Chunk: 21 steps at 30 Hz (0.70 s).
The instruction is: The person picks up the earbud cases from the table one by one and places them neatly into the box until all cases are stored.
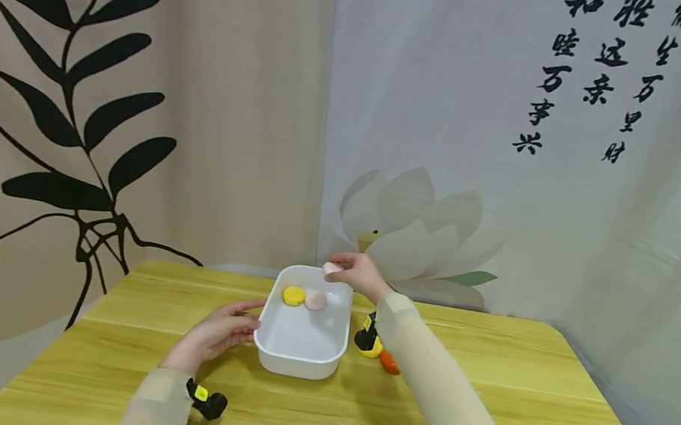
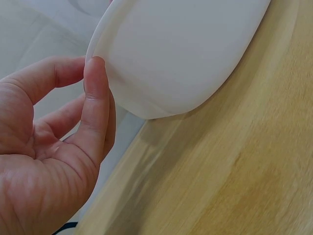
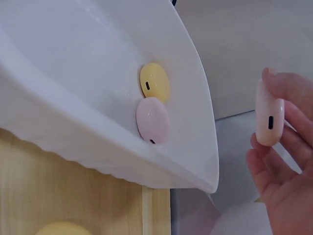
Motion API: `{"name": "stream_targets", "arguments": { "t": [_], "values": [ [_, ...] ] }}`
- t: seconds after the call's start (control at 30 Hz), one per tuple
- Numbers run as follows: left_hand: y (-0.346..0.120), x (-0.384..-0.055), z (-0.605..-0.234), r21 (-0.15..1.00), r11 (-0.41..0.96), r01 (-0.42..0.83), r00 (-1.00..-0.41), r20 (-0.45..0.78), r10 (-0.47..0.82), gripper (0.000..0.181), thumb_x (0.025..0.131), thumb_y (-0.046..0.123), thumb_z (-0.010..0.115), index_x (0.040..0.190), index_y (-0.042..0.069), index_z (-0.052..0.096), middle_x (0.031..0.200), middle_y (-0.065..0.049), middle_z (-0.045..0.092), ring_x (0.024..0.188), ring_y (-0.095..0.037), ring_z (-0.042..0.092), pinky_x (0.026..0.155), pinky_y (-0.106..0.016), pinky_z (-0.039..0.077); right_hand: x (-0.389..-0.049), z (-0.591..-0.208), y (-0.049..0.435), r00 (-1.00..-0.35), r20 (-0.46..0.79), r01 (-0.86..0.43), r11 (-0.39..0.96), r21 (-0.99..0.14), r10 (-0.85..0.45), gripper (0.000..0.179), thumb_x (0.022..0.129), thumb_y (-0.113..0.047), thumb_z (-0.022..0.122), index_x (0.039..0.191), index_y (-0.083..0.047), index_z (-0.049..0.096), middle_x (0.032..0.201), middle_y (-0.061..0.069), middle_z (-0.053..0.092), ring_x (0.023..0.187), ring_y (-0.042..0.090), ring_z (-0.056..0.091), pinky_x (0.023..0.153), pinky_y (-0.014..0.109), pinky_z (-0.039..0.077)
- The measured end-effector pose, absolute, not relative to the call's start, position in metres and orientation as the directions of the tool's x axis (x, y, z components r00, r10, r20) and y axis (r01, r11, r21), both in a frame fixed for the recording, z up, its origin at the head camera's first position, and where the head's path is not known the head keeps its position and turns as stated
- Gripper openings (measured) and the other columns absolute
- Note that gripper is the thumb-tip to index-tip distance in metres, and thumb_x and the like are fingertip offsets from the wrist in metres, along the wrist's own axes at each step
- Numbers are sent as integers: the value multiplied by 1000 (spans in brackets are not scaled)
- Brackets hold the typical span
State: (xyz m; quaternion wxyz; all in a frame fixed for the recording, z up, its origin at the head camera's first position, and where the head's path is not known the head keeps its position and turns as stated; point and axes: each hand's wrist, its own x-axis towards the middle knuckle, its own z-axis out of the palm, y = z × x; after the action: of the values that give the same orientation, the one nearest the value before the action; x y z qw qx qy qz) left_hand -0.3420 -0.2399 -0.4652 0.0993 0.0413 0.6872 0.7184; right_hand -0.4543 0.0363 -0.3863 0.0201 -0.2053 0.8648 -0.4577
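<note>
A white rectangular plastic bin (image 1: 299, 349) stands on the wooden table. My left hand (image 1: 221, 331) pinches its left rim; in the left wrist view the fingertips (image 2: 95, 73) are right at that edge. Above the bin's far right corner, my right hand (image 1: 360, 275) holds a pale pink, pebble-shaped case (image 3: 269, 110) between thumb and fingers. A small dark slot shows on its edge. Inside the bin, toward the far end, a yellow case (image 3: 154, 82) and a pink case (image 3: 153, 120) of the same rounded shape lie side by side.
Right of the bin, an orange-red rounded object (image 1: 389, 362) and a yellow one (image 1: 371, 352) sit on the table (image 1: 487, 390), partly hidden by the right wrist's camera (image 1: 366, 336). A printed cloth curtain (image 1: 248, 113) hangs behind the table's far edge.
</note>
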Motion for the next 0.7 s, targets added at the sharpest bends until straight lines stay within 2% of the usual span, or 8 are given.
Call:
{"name": "stream_targets", "arguments": {
  "t": [0.33, 0.53, 0.7],
  "values": [
    [-238, -343, -465, 996, -31, -85, -972, -76, 223, 57, 94, 0, 56, 147, -1, 35, 112, -24, 60, 79, -16, 62, 78, -29, 55, -453, -385, 27, -915, 131, -318, 482, -816, -382, 45, 81, -17, 79, 123, -7, 67, 117, 5, 66, 105, 20, 59, 91, 34, 49],
    [-239, -343, -465, 996, -37, -78, -973, -68, 222, 57, 94, 0, 56, 147, -2, 35, 106, -18, 62, 76, -14, 62, 74, -25, 55, -453, -385, 20, -909, 146, -333, 472, -816, -390, 44, 82, -17, 78, 123, -7, 67, 118, 6, 66, 105, 21, 59, 91, 35, 50],
    [-240, -341, -465, 996, -47, -81, -974, -69, 218, 56, 94, -2, 54, 147, -4, 34, 109, -22, 61, 77, -15, 62, 74, -25, 54, -453, -386, 14, -908, 149, -340, 480, -809, -393, 44, 81, -18, 78, 122, -7, 67, 119, 6, 66, 106, 21, 59, 91, 33, 50]
  ]
}}
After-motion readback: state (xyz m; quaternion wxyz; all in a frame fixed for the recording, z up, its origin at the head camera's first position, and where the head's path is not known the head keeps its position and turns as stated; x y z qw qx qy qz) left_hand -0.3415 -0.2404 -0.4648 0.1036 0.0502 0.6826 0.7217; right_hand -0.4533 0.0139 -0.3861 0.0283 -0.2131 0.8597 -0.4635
